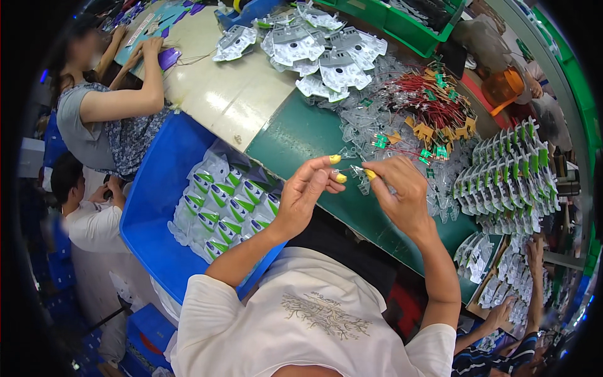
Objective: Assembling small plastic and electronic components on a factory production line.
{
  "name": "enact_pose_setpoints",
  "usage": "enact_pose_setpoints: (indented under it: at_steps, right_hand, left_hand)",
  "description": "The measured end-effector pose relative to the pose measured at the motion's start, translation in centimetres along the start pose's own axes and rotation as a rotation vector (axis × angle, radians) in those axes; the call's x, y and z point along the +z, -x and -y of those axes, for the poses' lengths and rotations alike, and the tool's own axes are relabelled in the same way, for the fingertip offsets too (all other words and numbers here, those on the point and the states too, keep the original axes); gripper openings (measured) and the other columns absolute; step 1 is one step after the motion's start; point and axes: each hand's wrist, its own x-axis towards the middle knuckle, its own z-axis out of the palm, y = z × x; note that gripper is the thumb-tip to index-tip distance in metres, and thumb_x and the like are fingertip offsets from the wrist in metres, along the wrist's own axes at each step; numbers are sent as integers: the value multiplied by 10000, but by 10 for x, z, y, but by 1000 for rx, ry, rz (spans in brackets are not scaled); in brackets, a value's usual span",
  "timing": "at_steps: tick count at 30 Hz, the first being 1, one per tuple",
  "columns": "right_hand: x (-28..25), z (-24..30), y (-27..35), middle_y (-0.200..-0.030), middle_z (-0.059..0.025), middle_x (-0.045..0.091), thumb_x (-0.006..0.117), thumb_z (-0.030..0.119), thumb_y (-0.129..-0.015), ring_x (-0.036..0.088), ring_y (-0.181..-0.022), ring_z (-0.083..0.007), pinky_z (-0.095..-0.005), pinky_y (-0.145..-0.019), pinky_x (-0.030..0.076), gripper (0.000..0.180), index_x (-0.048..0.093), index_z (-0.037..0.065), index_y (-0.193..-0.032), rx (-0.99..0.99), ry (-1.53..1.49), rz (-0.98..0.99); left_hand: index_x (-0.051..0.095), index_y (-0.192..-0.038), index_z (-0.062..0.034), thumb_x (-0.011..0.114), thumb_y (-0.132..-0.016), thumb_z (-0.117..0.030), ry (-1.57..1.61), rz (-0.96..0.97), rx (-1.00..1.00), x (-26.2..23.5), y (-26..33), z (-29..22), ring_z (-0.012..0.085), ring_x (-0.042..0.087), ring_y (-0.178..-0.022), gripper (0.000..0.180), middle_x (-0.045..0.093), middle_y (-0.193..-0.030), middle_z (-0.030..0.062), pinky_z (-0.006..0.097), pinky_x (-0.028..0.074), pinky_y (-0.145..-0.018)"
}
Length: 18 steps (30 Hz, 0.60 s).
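Observation:
Above the green table top (282, 147), my two hands work close together, with yellow covers on several fingertips. My right hand (402, 188) is closed, pinching a small clear plastic part (359, 171) between thumb and finger. My left hand (308, 195) is just left of it, its fingers drawn together on what looks like a thin wire (347, 169) reaching toward the clear part. The fingers hide the wire's end. Behind my right hand lie a heap of clear plastic parts (361, 122) and a tangle of red wires (418, 91) with green boards and orange pieces.
A blue bin (147, 201) at my left holds white-and-green housings (223, 207). Grey-white housings (333, 50) pile up at the back. Stacked rows of housings (509, 176) stand at right. A green crate (402, 28) sits behind. Other people work at left and right.

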Motion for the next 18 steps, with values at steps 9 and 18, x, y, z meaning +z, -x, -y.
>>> enact_pose_setpoints:
  at_steps: [9,18]
  right_hand:
    - [-5,13,18,-828,-115,650,701,-61,-715,630,-740,-291,-377,-673,491,280,703,10,-987,-79,186,-146]
    - [4,24,17,-849,-76,665,673,-28,-808,646,-690,-124,-255,-619,531,201,698,-18,-1008,386,-413,19]
  left_hand:
    - [643,-1101,17,637,-956,-12,-176,-76,151,15,1,-4,142,657,-936,148,646,-1027,66,252,531,-831]
    - [657,-1032,20,696,-886,56,-559,13,293,15,-4,-6,118,642,-910,156,657,-1011,79,244,526,-804]
